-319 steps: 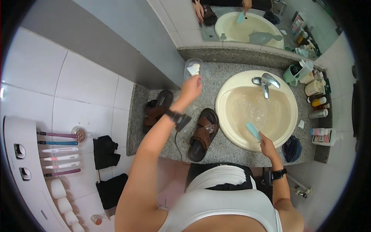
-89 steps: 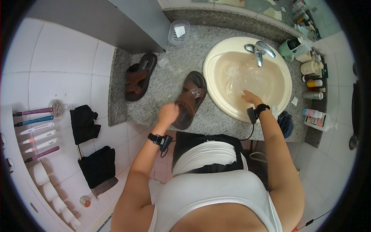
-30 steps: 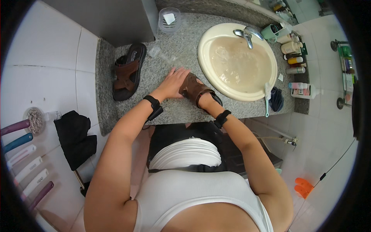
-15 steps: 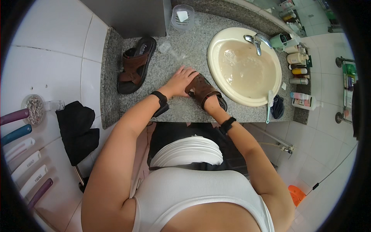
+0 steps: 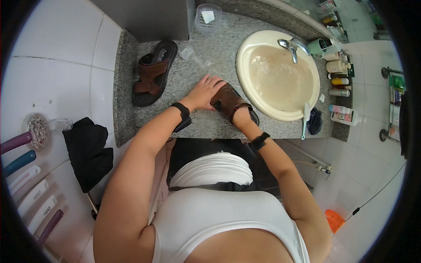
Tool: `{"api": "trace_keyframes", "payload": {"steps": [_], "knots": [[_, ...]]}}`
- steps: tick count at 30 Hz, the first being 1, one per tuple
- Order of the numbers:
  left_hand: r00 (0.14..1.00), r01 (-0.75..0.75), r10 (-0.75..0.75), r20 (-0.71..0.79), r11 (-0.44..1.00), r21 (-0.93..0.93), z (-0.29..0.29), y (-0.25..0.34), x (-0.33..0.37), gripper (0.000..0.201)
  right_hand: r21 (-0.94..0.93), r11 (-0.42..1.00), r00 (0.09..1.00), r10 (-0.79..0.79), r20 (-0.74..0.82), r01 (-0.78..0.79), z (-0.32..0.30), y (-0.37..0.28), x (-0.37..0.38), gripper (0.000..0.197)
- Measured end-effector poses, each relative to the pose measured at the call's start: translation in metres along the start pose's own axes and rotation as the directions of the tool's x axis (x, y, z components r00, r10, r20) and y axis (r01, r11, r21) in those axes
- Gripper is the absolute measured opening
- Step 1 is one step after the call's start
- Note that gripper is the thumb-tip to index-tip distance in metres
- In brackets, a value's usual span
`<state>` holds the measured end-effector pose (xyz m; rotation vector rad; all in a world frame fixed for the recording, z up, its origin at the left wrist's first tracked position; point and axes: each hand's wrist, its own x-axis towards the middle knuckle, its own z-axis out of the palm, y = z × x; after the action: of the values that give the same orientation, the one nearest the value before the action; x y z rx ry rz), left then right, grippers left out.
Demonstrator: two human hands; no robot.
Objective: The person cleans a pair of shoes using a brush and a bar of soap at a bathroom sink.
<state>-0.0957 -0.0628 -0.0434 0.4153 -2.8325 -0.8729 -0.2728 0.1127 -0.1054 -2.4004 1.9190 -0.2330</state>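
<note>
A brown strapped sandal [image 5: 229, 100] lies at the counter's front, just left of the basin. Around its toe end my left hand [image 5: 204, 93] is closed, fingers over the far side and thumb nearer me. My right hand [image 5: 242, 116] has gone in at the heel, under the straps; its fingers are hidden inside. A matching brown sandal with a dark sole [image 5: 154, 74] rests at the counter's left, touched by neither hand. Both wrists wear black bands.
Right of the sandal is a cream basin [image 5: 241, 83] holding cloudy water below a chrome faucet [image 5: 289, 46]. A light blue-handled brush [image 5: 305, 120] and dark mesh bundle [image 5: 315, 120] lie at its front. Several bottles [image 5: 337, 67] line the right edge; a soap dish [image 5: 208, 26] stands behind.
My hands and both sandals keep practically the same positions. The view has shifted very slightly.
</note>
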Motion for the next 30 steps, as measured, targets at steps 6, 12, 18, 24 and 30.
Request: {"api": "trace_keyframes", "payload": {"steps": [6,12,18,24,30], "knots": [[0.999,0.015,-0.016,0.036,0.999,0.044,-0.007,0.003,-0.002,0.108,0.153,0.89,0.855,0.346,0.386,-0.429,-0.121,-0.028,-0.015,0.035],[1.0,-0.018,0.017,0.017,1.0,0.017,-0.003,0.002,0.005,0.108,0.047,0.999,1.0,0.019,0.017,-0.02,-0.028,-0.002,0.022,0.036],[0.998,-0.013,0.012,0.053,1.0,0.013,-0.005,-0.002,0.0,0.109,0.215,0.897,0.905,0.322,0.278,-0.385,-0.113,-0.014,-0.05,0.053],[0.999,-0.019,0.017,0.044,0.999,0.049,-0.003,-0.003,0.003,0.111,0.169,0.903,0.892,0.332,0.305,-0.394,-0.115,-0.015,-0.054,0.057],[0.999,-0.049,0.049,0.001,0.997,0.051,-0.001,-0.004,0.003,0.109,0.184,0.919,0.923,0.303,0.238,-0.349,-0.102,-0.019,-0.028,0.048]]}}
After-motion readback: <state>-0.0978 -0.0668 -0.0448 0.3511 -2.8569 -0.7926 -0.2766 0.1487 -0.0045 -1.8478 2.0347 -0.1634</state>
